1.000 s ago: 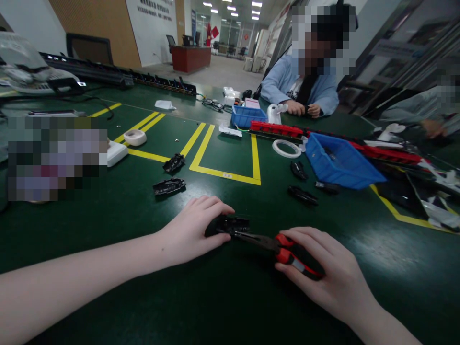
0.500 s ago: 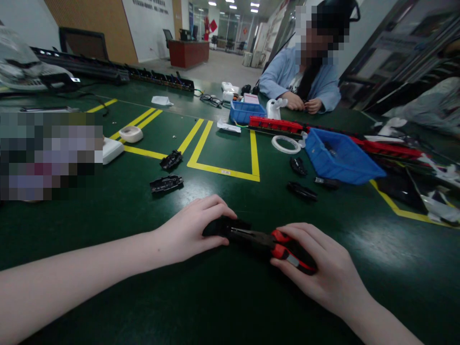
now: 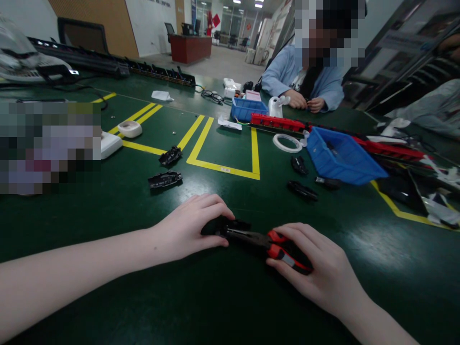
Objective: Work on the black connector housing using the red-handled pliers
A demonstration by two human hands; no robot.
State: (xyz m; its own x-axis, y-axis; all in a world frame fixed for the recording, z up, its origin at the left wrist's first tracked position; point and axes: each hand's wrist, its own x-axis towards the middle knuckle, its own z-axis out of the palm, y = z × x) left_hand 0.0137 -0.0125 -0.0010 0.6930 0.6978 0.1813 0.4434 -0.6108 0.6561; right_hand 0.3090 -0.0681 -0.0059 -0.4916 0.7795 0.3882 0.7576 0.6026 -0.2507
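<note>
Low over the green table, my left hand is closed around a black plastic part, its thumb below and fingers above. My right hand grips the red-and-black handles of long-nose pliers. The jaws of the pliers point left and reach the black part at my left fingertips; whether they pinch it I cannot tell. Two black plastic shells lie on the table beyond my left hand. Several more black pieces lie beyond my right hand.
A blue bin stands at the right, with a roll of white tape beside it. Farther back are a smaller blue bin and a long red strip. A person in a light blue sleeve sits across the table.
My right hand and the pliers have shifted slightly left. The left hand keeps its hold on the black part, almost unmoved. The view has tilted a little.
</note>
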